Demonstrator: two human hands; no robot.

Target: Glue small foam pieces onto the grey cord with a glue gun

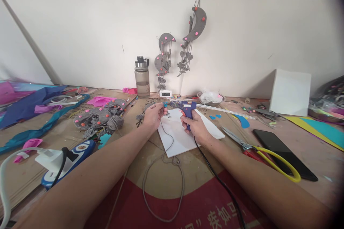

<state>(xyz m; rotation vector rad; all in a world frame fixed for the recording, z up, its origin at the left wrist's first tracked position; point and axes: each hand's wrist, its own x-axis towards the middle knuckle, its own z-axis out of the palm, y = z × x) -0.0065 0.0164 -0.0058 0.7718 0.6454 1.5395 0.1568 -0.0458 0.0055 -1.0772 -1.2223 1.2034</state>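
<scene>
My right hand (194, 123) is wrapped round a blue hot glue gun (189, 110), whose nozzle points left. A clear glue stick (228, 110) runs out of its back to the right. Between the fingertips of my left hand (154, 115) is pinched a small blue piece (165, 105), close to the nozzle; its exact shape is too small to make out. Grey yarn (168, 135) hangs from that hand and loops over the cardboard below. Under both hands lies a white board (177, 143). Two small blue hearts (215, 117) lie just beyond its right side.
Scissors (242, 143) with yellow and red handles and a black phone (285, 154) lie at right. Grey moon pieces and yarn (102, 118), plus a power strip (71, 162), are at left. A water bottle (142, 78) stands behind; moon hangings (199, 25) hang on the white panel.
</scene>
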